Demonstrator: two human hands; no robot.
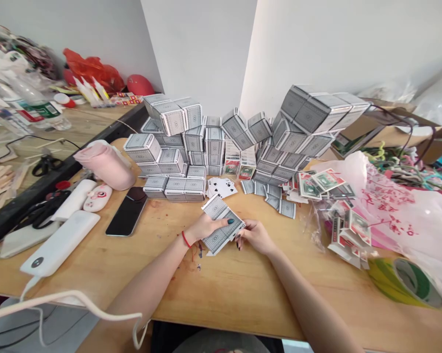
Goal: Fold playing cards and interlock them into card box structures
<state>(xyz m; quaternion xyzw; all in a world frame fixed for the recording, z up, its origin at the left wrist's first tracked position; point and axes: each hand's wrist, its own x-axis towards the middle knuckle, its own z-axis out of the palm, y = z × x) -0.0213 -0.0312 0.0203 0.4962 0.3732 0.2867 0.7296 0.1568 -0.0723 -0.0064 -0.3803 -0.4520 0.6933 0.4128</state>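
Note:
My left hand (206, 227) grips a folded playing-card piece (218, 215) with a grey patterned back, its thumb lying across the face. At the right edge of that piece, my right hand (256, 236) pinches with its fingertips; whether a separate card is between them I cannot make out. Just beyond, a few face-up playing cards (221, 187) lie on the table. Behind them stand stacks of grey card boxes (186, 186), built up in steps on the left and right. Several loose folded cards (287, 208) lie to the right of the face-up ones.
A phone (127, 212), a white power bank (61, 242) and a pink roll (107, 164) lie on the left. To the right are empty card packets (349, 230), yellow-green tape (405, 282) and a printed plastic bag (401, 211). A pale cable (70, 296) crosses the near left corner.

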